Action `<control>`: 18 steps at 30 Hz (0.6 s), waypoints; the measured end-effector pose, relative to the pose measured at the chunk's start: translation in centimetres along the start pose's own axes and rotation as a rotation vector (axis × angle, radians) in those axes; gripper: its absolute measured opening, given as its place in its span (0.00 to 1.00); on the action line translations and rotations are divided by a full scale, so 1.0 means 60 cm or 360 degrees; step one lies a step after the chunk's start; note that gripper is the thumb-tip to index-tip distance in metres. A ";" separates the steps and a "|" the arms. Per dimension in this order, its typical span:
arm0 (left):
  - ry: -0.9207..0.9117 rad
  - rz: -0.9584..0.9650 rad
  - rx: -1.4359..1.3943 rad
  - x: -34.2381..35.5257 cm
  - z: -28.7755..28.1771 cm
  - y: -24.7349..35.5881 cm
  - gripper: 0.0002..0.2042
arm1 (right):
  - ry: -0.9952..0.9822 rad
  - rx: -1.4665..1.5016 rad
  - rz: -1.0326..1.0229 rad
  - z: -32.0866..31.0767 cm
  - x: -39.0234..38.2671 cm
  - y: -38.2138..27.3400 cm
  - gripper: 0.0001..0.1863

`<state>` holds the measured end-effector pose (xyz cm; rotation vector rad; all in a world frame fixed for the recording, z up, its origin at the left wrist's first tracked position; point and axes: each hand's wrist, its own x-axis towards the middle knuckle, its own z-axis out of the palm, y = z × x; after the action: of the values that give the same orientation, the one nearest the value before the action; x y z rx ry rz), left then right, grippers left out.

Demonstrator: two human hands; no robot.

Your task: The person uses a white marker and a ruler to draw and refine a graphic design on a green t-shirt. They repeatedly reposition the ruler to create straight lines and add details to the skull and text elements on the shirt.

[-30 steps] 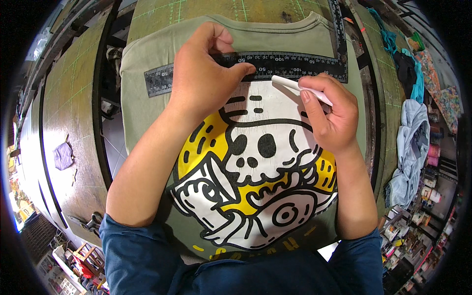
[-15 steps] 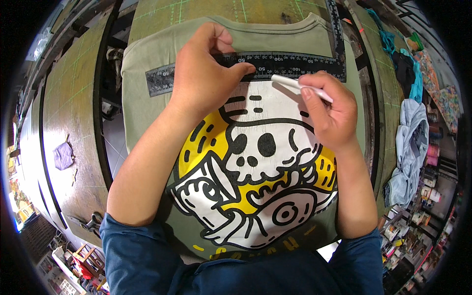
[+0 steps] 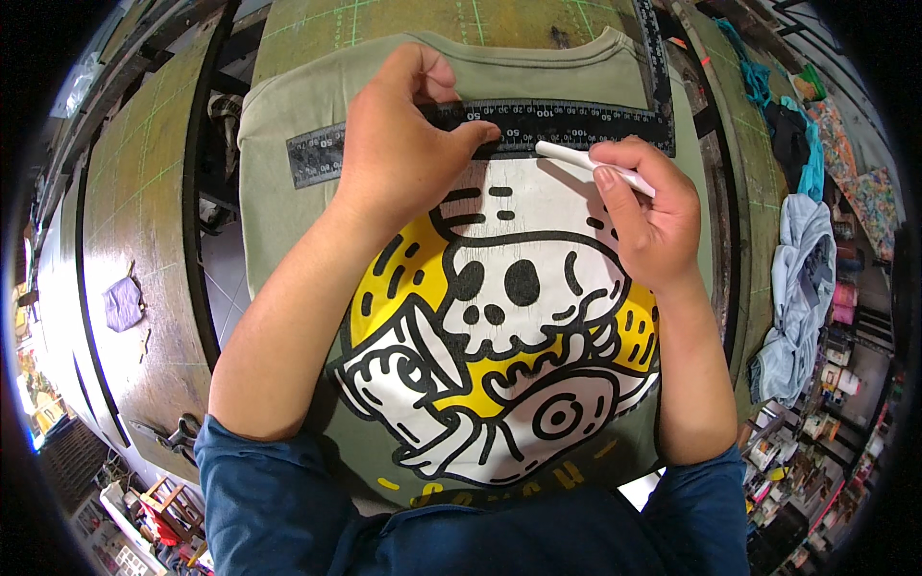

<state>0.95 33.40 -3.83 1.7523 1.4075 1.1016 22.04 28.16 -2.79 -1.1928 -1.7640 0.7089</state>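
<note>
An olive-green T-shirt (image 3: 279, 202) lies spread in front of me, its collar at the far side. On its front is a large skull print (image 3: 519, 278) in white, yellow and black. A black L-shaped ruler (image 3: 615, 130) with pale markings lies across the shirt just above the print, one arm reaching away at the right. My left hand (image 3: 399, 144) grips the ruler, thumb on its face and fingers curled at its far edge. Pinched in my right hand (image 3: 658, 206) is a white pen (image 3: 586, 163), its left end at the ruler's near edge.
Beneath the shirt is a worn green board (image 3: 298, 29) with grid lines. A wooden board (image 3: 144, 211) holding a purple cloth (image 3: 123, 303) runs along the left. At the right hang light-blue jeans (image 3: 797, 288), with shelves of small containers (image 3: 836, 379) beyond.
The pen and my right hand have shifted slightly right along the ruler's near edge. My left hand and the ruler stay nearly in place.
</note>
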 end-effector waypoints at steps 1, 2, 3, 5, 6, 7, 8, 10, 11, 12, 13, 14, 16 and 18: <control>-0.0001 0.0001 0.0002 0.000 0.000 0.000 0.20 | 0.0004 0.0027 0.0035 0.001 0.000 -0.001 0.04; -0.0003 0.0001 0.0004 0.001 0.000 0.000 0.20 | 0.0009 0.0054 0.0072 0.002 -0.001 -0.001 0.04; -0.0008 -0.0016 0.0003 0.001 0.000 0.001 0.20 | -0.0016 -0.0006 0.0003 0.003 0.000 0.000 0.04; -0.0017 -0.0052 0.0003 0.001 -0.002 0.005 0.20 | -0.0069 -0.0123 -0.0135 0.005 0.003 0.002 0.04; -0.0014 -0.0057 0.0006 0.001 -0.002 0.006 0.20 | -0.0078 -0.0091 -0.0121 0.003 0.004 0.004 0.04; -0.0011 -0.0062 0.0008 0.000 -0.003 0.007 0.20 | -0.0088 -0.0059 -0.0106 0.001 0.004 0.006 0.04; -0.0009 -0.0062 0.0007 0.001 -0.003 0.007 0.20 | -0.0094 -0.0031 -0.0093 -0.001 0.005 0.007 0.04; -0.0010 -0.0037 0.0021 0.002 -0.002 0.006 0.20 | -0.0022 0.0030 0.0023 0.000 0.002 0.003 0.04; -0.0010 -0.0027 0.0029 0.002 -0.001 0.005 0.20 | 0.0012 0.0063 0.0081 0.000 0.001 0.002 0.04; -0.0007 -0.0029 0.0038 0.002 -0.001 0.006 0.20 | -0.0028 -0.0011 -0.0004 -0.001 0.002 0.003 0.04; -0.0003 -0.0031 0.0047 0.002 -0.001 0.007 0.20 | -0.0069 -0.0086 -0.0088 -0.001 0.004 0.005 0.04; -0.0001 -0.0031 0.0057 0.002 -0.002 0.007 0.20 | -0.0107 -0.0159 -0.0173 -0.001 0.005 0.006 0.04; 0.0009 -0.0009 0.0061 0.000 -0.001 0.005 0.21 | -0.0023 0.0134 0.0104 -0.006 -0.002 0.005 0.05; 0.0041 0.0019 0.0040 0.002 0.000 0.006 0.21 | 0.0145 0.0446 0.0331 -0.017 -0.007 0.006 0.09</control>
<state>1.13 33.42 -3.51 1.7719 1.4339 1.1208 23.15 27.90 -2.72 -1.2038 -1.4245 0.9735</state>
